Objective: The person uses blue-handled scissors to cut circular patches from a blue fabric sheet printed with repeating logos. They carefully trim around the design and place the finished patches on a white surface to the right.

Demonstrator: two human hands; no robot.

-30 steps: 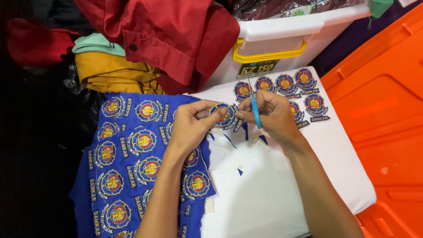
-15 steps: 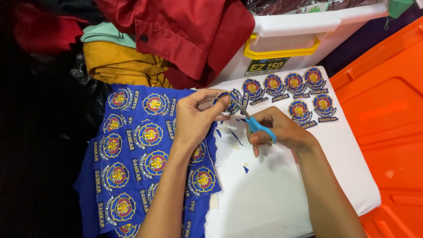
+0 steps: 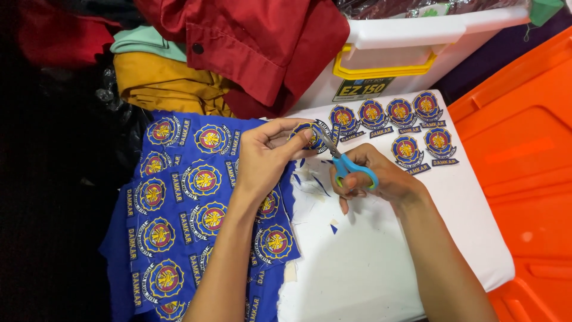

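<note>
Since the earlier frame, scissors (image 3: 348, 164) swung low; my right hand (image 3: 372, 182) gripped them, left hand (image 3: 265, 158) pinching the patch (image 3: 308, 136). Short snips along the border seemed wisest.

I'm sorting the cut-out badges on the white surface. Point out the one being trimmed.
The round badge pinched in the left hand, scissors at its edge; the other cut badges lie loose in rows.

Bright overhead light, sharp centre — left edge deep shadow.
</note>
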